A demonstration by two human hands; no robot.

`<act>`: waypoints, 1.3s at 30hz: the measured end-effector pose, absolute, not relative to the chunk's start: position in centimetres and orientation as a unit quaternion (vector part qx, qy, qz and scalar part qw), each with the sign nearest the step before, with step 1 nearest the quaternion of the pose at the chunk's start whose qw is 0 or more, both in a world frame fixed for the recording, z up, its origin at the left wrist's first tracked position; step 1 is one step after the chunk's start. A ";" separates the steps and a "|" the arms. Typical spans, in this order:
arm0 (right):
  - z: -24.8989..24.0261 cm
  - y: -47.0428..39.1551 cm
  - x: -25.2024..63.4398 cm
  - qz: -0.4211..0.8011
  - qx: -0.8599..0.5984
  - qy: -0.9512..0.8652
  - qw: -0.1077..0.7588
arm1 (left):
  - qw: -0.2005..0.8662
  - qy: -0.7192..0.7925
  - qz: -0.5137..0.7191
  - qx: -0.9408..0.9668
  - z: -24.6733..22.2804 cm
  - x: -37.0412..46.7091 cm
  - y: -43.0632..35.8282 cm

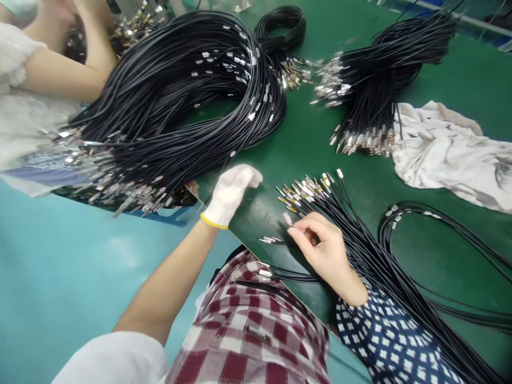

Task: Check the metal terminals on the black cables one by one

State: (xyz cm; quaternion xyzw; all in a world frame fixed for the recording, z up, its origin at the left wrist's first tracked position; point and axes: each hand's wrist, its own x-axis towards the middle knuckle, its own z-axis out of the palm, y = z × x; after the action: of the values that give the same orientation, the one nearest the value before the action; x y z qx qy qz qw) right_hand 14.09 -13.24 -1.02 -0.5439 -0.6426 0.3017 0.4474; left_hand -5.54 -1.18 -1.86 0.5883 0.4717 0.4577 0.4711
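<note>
My left hand (pixel 232 193), in a white glove with a yellow cuff, is over the table edge beside a large looped bundle of black cables (pixel 160 101). Its fingers are loosely bent, and nothing shows in them. My right hand (pixel 326 246) is bare and pinches the end of a cable between thumb and fingertips; a small pale metal connector (pixel 287 218) sticks out past them. Just behind it lies a sheaf of black cables (pixel 360 234) with silver and yellowish ends. A few loose cable ends (pixel 272 240) lie left of my right hand, and others (pixel 265 273) near the edge.
At the back right are a folded cable bundle (pixel 384 69) and a crumpled white cloth (pixel 452 152). A smaller coil (pixel 280 29) lies behind the large bundle. Looped cables (pixel 424 213) rest at the right on the green table (pixel 308 144). Another person's arm (pixel 66 74) reaches in at upper left.
</note>
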 end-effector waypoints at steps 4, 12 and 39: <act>-1.1 -13.3 14.0 0.299 -0.542 -0.635 0.463 | 0.478 0.470 0.457 0.585 -1.7 -5.5 -1.2; -1.4 -13.2 15.3 0.279 -0.545 -0.705 0.358 | 0.489 0.456 0.466 0.579 -2.2 -5.6 -1.1; -2.0 -14.0 17.2 0.110 -0.572 -0.742 0.334 | 0.458 0.472 0.208 0.724 -0.2 -1.7 -7.2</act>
State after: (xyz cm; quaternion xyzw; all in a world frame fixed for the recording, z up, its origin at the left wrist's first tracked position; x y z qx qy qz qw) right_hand 17.21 -14.01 -2.03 -0.5716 -0.7415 0.1097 0.3338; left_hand -1.74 -7.21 -0.24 0.7245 0.4718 0.2079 0.4575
